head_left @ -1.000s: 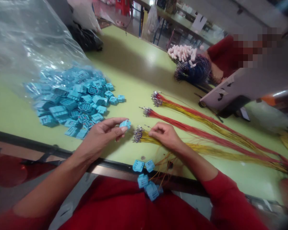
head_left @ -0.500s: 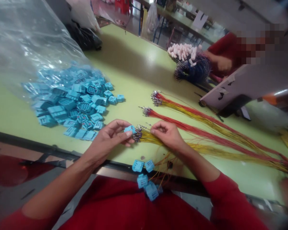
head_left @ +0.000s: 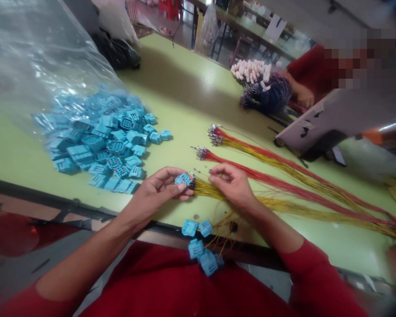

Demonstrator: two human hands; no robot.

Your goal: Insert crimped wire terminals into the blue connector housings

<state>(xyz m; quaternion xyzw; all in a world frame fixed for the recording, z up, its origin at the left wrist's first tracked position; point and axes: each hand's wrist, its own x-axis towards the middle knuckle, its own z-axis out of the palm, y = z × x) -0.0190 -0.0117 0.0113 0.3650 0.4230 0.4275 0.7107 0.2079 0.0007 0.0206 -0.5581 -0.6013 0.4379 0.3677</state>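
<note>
left hand [head_left: 158,187]: blue connector [head_left: 184,179]; right hand [head_left: 232,185]: yellow wires [head_left: 206,188]

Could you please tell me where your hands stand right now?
Left hand holding blue connector against the wire ends. Right hand over yellow wire bundle. Blue connectors at table edge below, clear of hands.

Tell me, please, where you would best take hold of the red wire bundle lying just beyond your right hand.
I would pinch the red wire bundle at its narrow end, on the wires just behind the metal terminals, coming from the near side with the right hand. The wires gather tightly there and fan out to the right, so one grip should collect them all.
</note>
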